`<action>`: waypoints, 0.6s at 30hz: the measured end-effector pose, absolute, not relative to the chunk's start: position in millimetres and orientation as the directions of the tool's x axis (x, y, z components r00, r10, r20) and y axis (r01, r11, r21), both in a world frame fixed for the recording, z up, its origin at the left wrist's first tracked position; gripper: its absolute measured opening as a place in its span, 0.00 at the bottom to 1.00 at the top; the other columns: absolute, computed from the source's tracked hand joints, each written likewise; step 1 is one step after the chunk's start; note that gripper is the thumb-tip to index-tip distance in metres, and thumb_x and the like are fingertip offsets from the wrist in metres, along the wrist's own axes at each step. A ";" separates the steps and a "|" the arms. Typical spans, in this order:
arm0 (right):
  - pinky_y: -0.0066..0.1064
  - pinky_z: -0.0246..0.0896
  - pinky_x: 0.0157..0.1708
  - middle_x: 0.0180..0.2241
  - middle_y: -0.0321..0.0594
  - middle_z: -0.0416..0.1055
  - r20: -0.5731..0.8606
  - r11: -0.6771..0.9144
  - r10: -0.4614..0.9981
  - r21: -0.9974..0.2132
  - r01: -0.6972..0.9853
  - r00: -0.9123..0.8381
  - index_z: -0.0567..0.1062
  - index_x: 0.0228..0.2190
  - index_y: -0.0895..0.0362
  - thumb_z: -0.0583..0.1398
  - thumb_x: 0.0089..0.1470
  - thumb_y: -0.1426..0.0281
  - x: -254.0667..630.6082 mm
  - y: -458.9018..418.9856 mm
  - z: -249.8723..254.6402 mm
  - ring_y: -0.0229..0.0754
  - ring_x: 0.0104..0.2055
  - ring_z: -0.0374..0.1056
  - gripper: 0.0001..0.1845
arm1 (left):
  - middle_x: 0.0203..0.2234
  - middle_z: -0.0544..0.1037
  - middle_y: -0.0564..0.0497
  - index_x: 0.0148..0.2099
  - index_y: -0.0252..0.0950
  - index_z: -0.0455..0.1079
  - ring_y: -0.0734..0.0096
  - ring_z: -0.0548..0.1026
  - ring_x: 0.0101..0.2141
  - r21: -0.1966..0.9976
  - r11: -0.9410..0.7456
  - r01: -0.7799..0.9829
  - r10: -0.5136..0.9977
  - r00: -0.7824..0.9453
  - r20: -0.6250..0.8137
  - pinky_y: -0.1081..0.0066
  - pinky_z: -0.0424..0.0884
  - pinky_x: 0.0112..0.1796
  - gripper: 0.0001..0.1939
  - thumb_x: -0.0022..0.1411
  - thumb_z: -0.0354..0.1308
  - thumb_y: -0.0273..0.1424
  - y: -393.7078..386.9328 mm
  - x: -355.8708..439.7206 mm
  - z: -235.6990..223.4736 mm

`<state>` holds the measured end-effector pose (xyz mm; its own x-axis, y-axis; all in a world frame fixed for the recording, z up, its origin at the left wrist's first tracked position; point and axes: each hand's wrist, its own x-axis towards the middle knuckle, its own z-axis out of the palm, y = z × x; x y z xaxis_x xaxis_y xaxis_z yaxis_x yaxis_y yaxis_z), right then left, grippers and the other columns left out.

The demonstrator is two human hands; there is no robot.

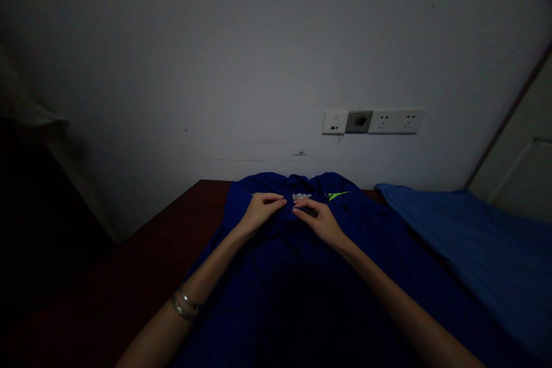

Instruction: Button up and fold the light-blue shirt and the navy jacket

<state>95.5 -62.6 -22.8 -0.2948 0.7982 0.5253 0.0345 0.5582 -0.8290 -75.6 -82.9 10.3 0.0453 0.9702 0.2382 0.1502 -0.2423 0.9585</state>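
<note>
The garment [280, 264] lies spread on the desk [185, 224], probably light, soft and slippery. Your left hand [263, 208] and right hand [319, 219] curl their fingers at its upper front; whether they grip cloth, I can't tell. Pinching folds beside the print [302, 196] should hold best.

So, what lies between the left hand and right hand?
In the head view, a narrow strip of dark blue garment lies between the left hand and right hand.

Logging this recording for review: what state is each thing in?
Left hand: pinching posture, grip unclear
Right hand: pinching posture, grip unclear
Dark blue garment: spread out, creased
Lighter blue cloth: lying loosely spread
Reddish-brown surface: partly covered
Bracelets: worn
White wall sockets: nothing plugged in
</note>
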 end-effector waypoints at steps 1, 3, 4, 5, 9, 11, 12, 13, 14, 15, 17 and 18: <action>0.37 0.59 0.44 0.33 0.39 0.74 0.525 0.560 0.798 -0.827 0.043 -0.297 0.74 0.27 0.55 0.62 0.45 0.65 95.4 -62.9 -22.9 0.43 0.40 0.68 0.07 | 0.26 0.78 0.49 0.32 0.31 0.76 0.73 0.71 0.28 0.935 -0.270 0.228 0.963 0.054 0.265 0.74 0.63 0.30 0.11 0.46 0.62 0.33 -81.5 -79.1 12.5; 0.36 0.60 0.42 0.32 0.38 0.73 0.524 0.560 0.796 -0.827 0.040 -0.304 0.74 0.27 0.55 0.61 0.45 0.65 95.1 -63.5 -23.5 0.42 0.38 0.68 0.07 | 0.26 0.78 0.50 0.32 0.31 0.76 0.72 0.71 0.28 0.883 -0.312 0.351 0.950 0.108 0.293 0.74 0.64 0.31 0.10 0.45 0.62 0.32 -79.3 -87.0 17.7; 0.35 0.60 0.42 0.32 0.38 0.73 0.524 0.559 0.795 -0.829 0.034 -0.305 0.74 0.27 0.55 0.61 0.45 0.65 95.0 -63.7 -24.0 0.42 0.37 0.68 0.07 | 0.27 0.78 0.50 0.33 0.32 0.76 0.72 0.71 0.28 0.856 -0.325 0.403 0.946 0.147 0.290 0.74 0.64 0.31 0.11 0.45 0.62 0.31 -78.6 -91.0 20.6; 0.35 0.61 0.41 0.31 0.38 0.73 0.522 0.556 0.796 -0.831 0.030 -0.306 0.74 0.26 0.55 0.61 0.45 0.65 94.9 -63.7 -24.5 0.42 0.37 0.68 0.07 | 0.27 0.78 0.49 0.34 0.32 0.76 0.71 0.72 0.29 0.825 -0.339 0.453 0.941 0.186 0.284 0.74 0.65 0.31 0.11 0.45 0.62 0.31 -78.3 -94.9 23.7; 0.34 0.61 0.40 0.32 0.38 0.72 0.529 0.566 0.785 -0.824 0.028 -0.323 0.73 0.27 0.56 0.61 0.46 0.66 94.3 -63.9 -26.3 0.41 0.37 0.67 0.06 | 0.31 0.78 0.48 0.37 0.34 0.75 0.70 0.72 0.31 0.704 -0.394 0.591 0.919 0.226 0.324 0.72 0.66 0.33 0.12 0.48 0.60 0.31 -80.4 -105.3 34.1; 0.34 0.61 0.41 0.32 0.39 0.72 0.536 0.577 0.777 -0.816 0.033 -0.331 0.73 0.27 0.56 0.60 0.46 0.66 93.6 -65.0 -26.5 0.41 0.38 0.67 0.06 | 0.35 0.77 0.47 0.38 0.34 0.75 0.69 0.73 0.34 0.653 -0.417 0.632 0.898 0.178 0.402 0.72 0.66 0.35 0.13 0.48 0.60 0.31 -82.6 -105.6 36.7; 0.34 0.60 0.41 0.33 0.39 0.72 0.538 0.581 0.774 -0.813 0.040 -0.334 0.73 0.27 0.56 0.60 0.46 0.67 93.2 -65.8 -26.3 0.41 0.38 0.67 0.05 | 0.36 0.77 0.47 0.39 0.34 0.75 0.68 0.72 0.35 0.631 -0.428 0.647 0.886 0.162 0.434 0.71 0.66 0.36 0.13 0.48 0.61 0.31 -83.8 -104.5 37.3; 0.34 0.60 0.42 0.33 0.39 0.72 0.540 0.587 0.772 -0.808 0.050 -0.336 0.73 0.27 0.56 0.60 0.47 0.67 92.8 -66.7 -26.1 0.42 0.38 0.67 0.05 | 0.37 0.77 0.47 0.39 0.35 0.75 0.68 0.72 0.36 0.616 -0.437 0.655 0.877 0.161 0.452 0.71 0.66 0.36 0.13 0.48 0.61 0.32 -85.0 -102.9 37.5; 0.35 0.60 0.42 0.33 0.39 0.71 0.543 0.594 0.768 -0.802 0.060 -0.340 0.73 0.27 0.56 0.60 0.47 0.67 92.4 -67.7 -25.7 0.42 0.39 0.67 0.05 | 0.36 0.77 0.47 0.39 0.35 0.75 0.68 0.72 0.36 0.610 -0.444 0.656 0.875 0.172 0.452 0.72 0.66 0.35 0.14 0.48 0.61 0.32 -86.2 -101.0 37.4; 0.35 0.60 0.43 0.34 0.39 0.71 0.547 0.602 0.761 -0.795 0.069 -0.349 0.73 0.27 0.55 0.60 0.47 0.68 92.0 -68.6 -25.4 0.42 0.40 0.67 0.04 | 0.35 0.77 0.48 0.39 0.34 0.75 0.68 0.72 0.35 0.614 -0.449 0.649 0.878 0.194 0.437 0.72 0.66 0.35 0.13 0.49 0.60 0.33 -87.2 -99.0 36.9; 0.35 0.59 0.44 0.35 0.39 0.71 0.554 0.620 0.746 -0.780 0.082 -0.369 0.74 0.28 0.55 0.60 0.48 0.68 91.5 -70.1 -24.8 0.41 0.41 0.67 0.04 | 0.30 0.78 0.49 0.37 0.33 0.75 0.70 0.73 0.32 0.640 -0.442 0.628 0.893 0.239 0.383 0.73 0.65 0.33 0.12 0.50 0.59 0.33 -88.7 -95.4 35.4; 0.35 0.59 0.45 0.35 0.39 0.71 0.555 0.626 0.740 -0.775 0.086 -0.379 0.74 0.28 0.55 0.59 0.48 0.68 91.3 -70.7 -24.6 0.41 0.41 0.67 0.04 | 0.28 0.78 0.49 0.36 0.33 0.75 0.71 0.72 0.30 0.655 -0.433 0.620 0.900 0.255 0.353 0.73 0.65 0.31 0.11 0.50 0.59 0.33 -89.1 -94.0 34.4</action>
<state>91.3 -70.7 -24.6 -0.3787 0.7403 0.5555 0.0863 0.6258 -0.7752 -94.0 -89.1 34.4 0.2553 0.9002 0.3529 0.6196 -0.4325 0.6550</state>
